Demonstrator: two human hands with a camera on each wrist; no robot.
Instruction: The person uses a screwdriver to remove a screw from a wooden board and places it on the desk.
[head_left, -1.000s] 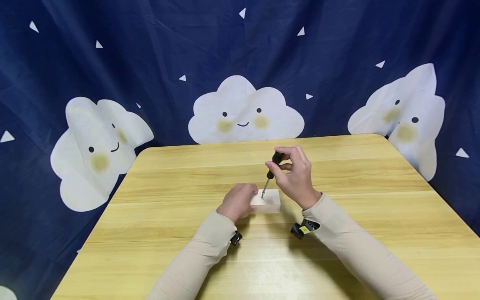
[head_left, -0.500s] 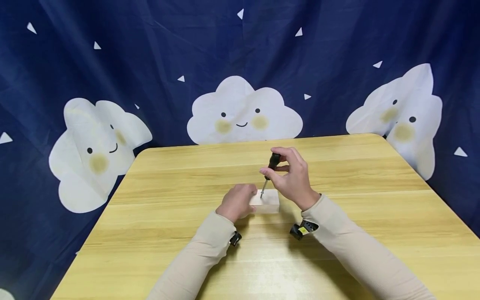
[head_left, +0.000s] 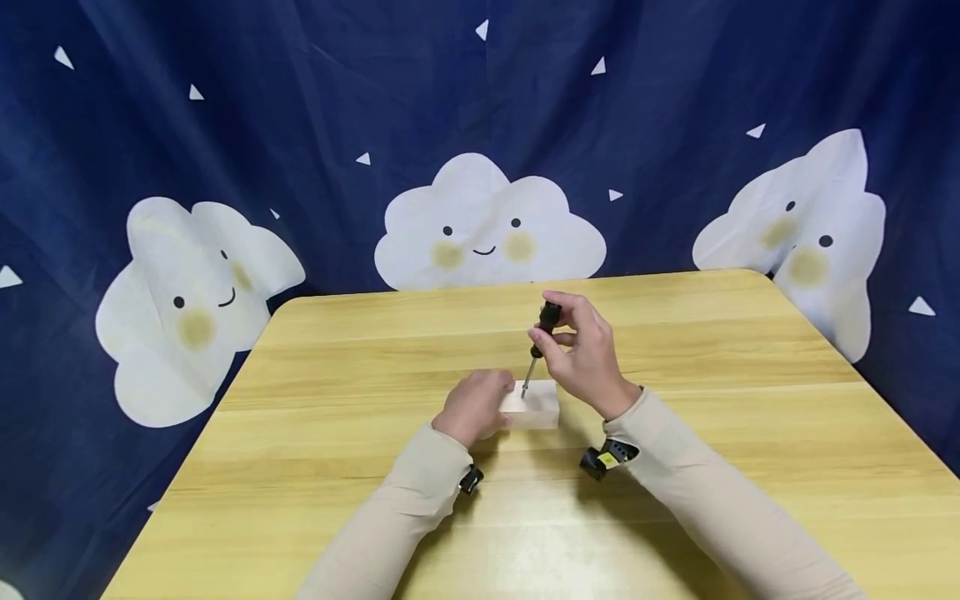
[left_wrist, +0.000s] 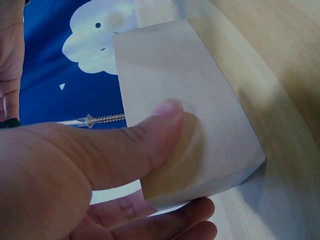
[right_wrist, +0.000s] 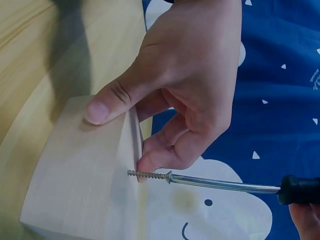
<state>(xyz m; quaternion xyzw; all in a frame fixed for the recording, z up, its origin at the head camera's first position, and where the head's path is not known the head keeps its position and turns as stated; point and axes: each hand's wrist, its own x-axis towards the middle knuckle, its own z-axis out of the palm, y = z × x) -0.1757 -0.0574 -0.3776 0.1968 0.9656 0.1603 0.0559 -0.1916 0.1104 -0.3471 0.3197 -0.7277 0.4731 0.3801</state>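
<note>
A pale wooden block [head_left: 536, 408] lies on the table, its left end gripped by my left hand [head_left: 475, 405]. The left wrist view shows the thumb [left_wrist: 150, 135] pressed flat on the block's near side and fingers around its end. A threaded screw [right_wrist: 149, 174] stands with its tip at the block's top face, most of its thread showing. The metal shaft of a screwdriver [right_wrist: 225, 185] meets the screw's head in line with it. Above the block, my right hand [head_left: 588, 354] pinches the screwdriver's black handle [head_left: 549, 317] between thumb and fingers, the tool leaning slightly right.
The wood-grain table [head_left: 337, 467] spreads out around the block on all sides. Behind it hangs a dark blue curtain [head_left: 322, 100] printed with white clouds. Black straps with small devices [head_left: 600, 460] sit on both wrists.
My right thumb and fingers shift on the handle, and the screwdriver's top moves slightly left. The left hand and the block stay in place.
</note>
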